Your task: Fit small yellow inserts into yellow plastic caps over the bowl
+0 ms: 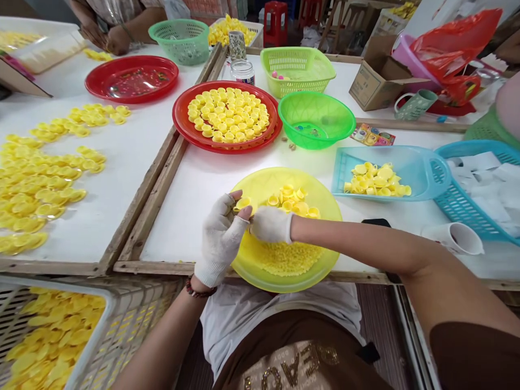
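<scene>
My left hand, in a white fingerless glove, pinches a small yellow plastic cup between thumb and fingers. Close against it is my gloved right hand, its fingers bent toward the cup. Those fingertips are mostly hidden, so what they hold cannot be made out. Both hands are over a yellow plate at the table's front edge. On the plate, several loose yellow cups lie behind the right hand, and a heap of tiny yellow pieces lies in front of it.
Behind the plate stand a red tray of yellow cups and a green bowl. To the right are a blue scoop with yellow parts, a blue basket and a white mug. A wooden strip divides the table. A co-worker's hands show far left.
</scene>
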The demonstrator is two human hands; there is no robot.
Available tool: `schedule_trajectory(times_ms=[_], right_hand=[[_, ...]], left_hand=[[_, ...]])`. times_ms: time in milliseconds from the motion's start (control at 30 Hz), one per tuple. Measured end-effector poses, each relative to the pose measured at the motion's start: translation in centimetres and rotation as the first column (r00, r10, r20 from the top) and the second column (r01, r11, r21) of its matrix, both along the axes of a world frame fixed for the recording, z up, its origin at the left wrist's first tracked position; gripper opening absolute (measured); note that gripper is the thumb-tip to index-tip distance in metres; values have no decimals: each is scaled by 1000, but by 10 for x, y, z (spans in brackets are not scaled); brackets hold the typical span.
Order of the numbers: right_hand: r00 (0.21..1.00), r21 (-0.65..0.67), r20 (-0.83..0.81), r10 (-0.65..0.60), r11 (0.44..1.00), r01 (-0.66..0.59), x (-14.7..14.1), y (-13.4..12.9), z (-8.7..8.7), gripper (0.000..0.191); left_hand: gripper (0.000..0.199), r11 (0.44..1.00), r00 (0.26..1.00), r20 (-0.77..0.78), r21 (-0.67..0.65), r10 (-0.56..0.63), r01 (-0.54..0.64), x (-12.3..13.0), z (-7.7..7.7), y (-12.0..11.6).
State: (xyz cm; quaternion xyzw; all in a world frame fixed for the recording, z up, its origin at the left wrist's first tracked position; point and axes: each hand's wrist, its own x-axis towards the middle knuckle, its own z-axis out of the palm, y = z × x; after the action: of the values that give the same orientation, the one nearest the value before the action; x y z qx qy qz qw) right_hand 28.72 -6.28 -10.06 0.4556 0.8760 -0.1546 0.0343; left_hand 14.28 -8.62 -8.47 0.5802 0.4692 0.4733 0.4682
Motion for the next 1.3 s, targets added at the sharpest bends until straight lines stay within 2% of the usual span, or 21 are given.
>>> schedule_trajectory(times_ms=[67,167,267,333,367,400,467,500,533,600,733,867,1033,1100,1233,1300], right_hand=[[1000,-57,-3,16,998,-16,2,-26,0,27],[997,-150,-59,-50,988,40,14,-58,4,36],[974,-313,-166,-155,945,97,31,-70,9,30],[914,-422,-279,-295,892,160,42,-68,14,24],[849,-492,-351,-394,850,191,48,-66,17,24],[737,-583,-433,-518,785,210,53,-64,22,26],[411,-762,-539,-735,634,134,59,-60,32,33],[256,-807,-557,-790,587,55,60,-57,38,36],[120,-823,-566,-815,568,-21,59,-55,44,38],[-66,-801,-584,-809,587,-118,54,-51,53,41],[-258,-720,-646,-719,686,-109,38,-46,59,42],[-337,-681,-678,-654,731,-48,29,-44,52,42],[-371,-710,-627,-685,698,-90,36,-41,51,40],[-361,-725,-615,-701,683,-90,42,-42,51,39],[-278,-750,-624,-730,660,-48,56,-49,45,37],[-235,-773,-614,-753,635,-14,61,-54,39,36]], left_hand=[[46,1000,1000,-14,-17,8,-8,0,-12,4],[44,1000,997,-76,17,-4,5,0,-16,10],[40,996,978,-204,74,-38,55,-1,-11,6],[38,988,958,-277,103,-78,111,-1,-9,-1],[37,984,948,-302,110,-103,142,0,-8,-5],[36,979,938,-321,105,-131,173,2,-8,-10],[34,972,921,-341,72,-186,223,6,-9,-19],[34,969,915,-343,47,-214,244,10,-10,-23],[34,964,909,-339,20,-241,264,13,-12,-26],[31,952,902,-314,-26,-296,304,21,-14,-31],[28,921,902,-187,-76,-388,381,31,-19,-36],[29,917,912,-110,-91,-396,387,33,-18,-36],[28,918,914,-114,-119,-390,377,30,-16,-37],[32,930,923,-128,-111,-362,350,26,-14,-38],[29,968,954,-205,79,-219,239,16,-9,-36],[29,971,956,-220,96,-193,218,12,-8,-35]])
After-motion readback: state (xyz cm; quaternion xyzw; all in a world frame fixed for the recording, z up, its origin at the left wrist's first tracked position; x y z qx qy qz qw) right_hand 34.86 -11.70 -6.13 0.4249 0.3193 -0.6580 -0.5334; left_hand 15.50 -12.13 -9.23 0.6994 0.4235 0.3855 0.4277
